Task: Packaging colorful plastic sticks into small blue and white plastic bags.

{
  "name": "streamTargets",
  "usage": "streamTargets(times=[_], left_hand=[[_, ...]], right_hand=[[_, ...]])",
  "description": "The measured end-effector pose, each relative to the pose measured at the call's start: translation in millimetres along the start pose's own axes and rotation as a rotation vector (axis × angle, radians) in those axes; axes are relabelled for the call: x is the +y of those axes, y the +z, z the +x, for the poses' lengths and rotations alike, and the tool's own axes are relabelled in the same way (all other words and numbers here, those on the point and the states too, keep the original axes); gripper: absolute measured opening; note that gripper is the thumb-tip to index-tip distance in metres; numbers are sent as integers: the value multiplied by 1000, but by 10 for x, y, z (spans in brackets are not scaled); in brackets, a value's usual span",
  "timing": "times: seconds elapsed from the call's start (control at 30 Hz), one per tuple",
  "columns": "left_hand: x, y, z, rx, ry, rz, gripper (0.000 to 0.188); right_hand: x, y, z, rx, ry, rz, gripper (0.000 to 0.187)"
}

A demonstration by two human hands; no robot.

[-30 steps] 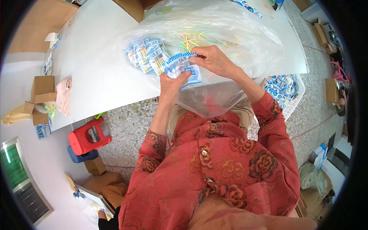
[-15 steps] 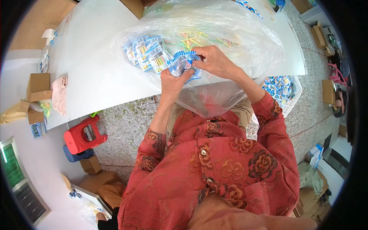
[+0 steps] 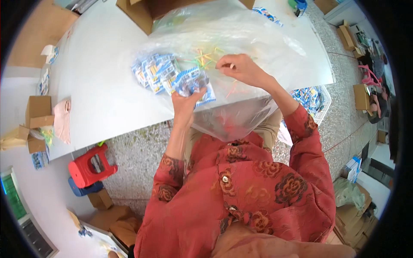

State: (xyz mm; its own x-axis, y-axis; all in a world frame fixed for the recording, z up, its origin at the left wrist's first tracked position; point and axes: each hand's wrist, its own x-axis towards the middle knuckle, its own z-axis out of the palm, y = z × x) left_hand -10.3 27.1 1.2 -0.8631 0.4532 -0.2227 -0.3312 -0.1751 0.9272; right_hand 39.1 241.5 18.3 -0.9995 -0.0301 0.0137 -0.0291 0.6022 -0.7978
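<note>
My left hand [image 3: 185, 107] holds a small blue-and-white printed plastic packet [image 3: 187, 82] at the table's near edge, its thumb across the packet's front. A pile of similar packets [image 3: 155, 69] lies just beyond, to its left. My right hand [image 3: 246, 72] is apart from the packet, over a large clear plastic bag [image 3: 275, 43]. Its fingers are curled together; whatever they pinch is too small to make out. Thin yellow, green and pink sticks [image 3: 204, 56] lie loose on the bag beside my right fingertips.
The bag drapes over the white table's [image 3: 99, 81] front edge toward my lap. An open cardboard box [image 3: 142, 15] stands at the back. At right is a white basket [image 3: 325, 105] full of packets. A red stool [image 3: 92, 165] stands left; a pink cloth [image 3: 63, 120] lies at the table's left end.
My right hand has let go of the packet and come away from it. My left hand has moved left with the packet, closer to the pile. The whole view has shifted slightly.
</note>
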Motion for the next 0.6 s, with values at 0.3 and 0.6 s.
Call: streamTargets(times=[0.3, 0.6], left_hand=[[104, -36, 192, -121, 87, 80, 27], [640, -195, 1381, -264, 281, 694, 31]], right_hand=[[1000, -1235, 611, 423, -252, -271, 51], [534, -1401, 1360, 407, -443, 4, 27]])
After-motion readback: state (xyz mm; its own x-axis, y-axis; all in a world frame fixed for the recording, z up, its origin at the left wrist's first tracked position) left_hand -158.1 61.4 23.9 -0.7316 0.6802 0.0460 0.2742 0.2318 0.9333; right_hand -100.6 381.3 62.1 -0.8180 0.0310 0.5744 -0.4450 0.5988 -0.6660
